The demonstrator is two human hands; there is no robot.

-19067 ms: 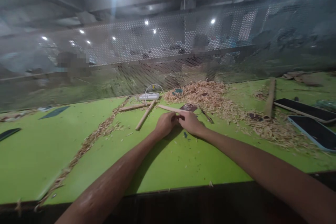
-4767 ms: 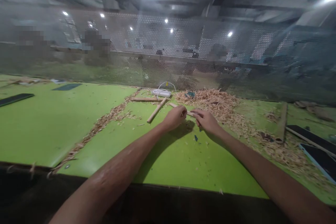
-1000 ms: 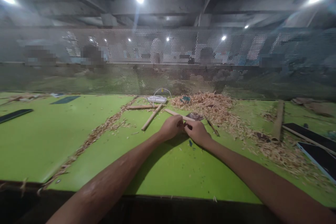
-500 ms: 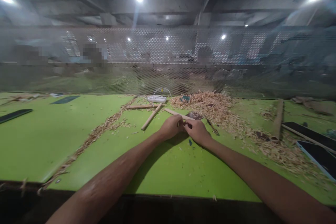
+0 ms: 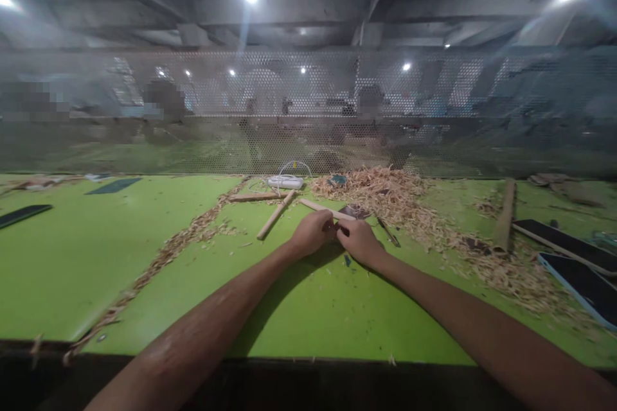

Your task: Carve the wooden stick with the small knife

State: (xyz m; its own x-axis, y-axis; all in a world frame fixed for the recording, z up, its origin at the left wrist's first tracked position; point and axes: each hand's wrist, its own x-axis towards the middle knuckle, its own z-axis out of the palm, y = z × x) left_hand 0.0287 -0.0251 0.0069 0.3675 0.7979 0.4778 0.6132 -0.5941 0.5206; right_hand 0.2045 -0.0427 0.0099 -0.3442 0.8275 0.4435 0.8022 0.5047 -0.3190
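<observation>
My left hand point(image 5: 313, 232) and my right hand point(image 5: 358, 240) meet over the green tabletop point(image 5: 308, 314), both with curled fingers pinched together. Whatever lies between the fingertips is too small and hidden to make out. Just beyond them lies a pale wooden stick point(image 5: 322, 207), its near end passing behind my right hand. A second round stick point(image 5: 276, 215) rests to the left of my left hand. Right of my right hand is a dark, thin pen-like tool point(image 5: 388, 232). A brown flat piece point(image 5: 355, 210) lies behind the hands.
Wood shavings point(image 5: 385, 186) are heaped at the back and trail right. A white power strip point(image 5: 285, 182) stands behind the sticks. To the right lie a bamboo-like tube point(image 5: 505, 215) and two phones, one blue-edged point(image 5: 581, 289). A perforated metal screen point(image 5: 299, 109) closes the back; people show dimly beyond.
The view has shifted slightly, so everything sits a little further left. Both hands keep nearly the same pinched pose and place.
</observation>
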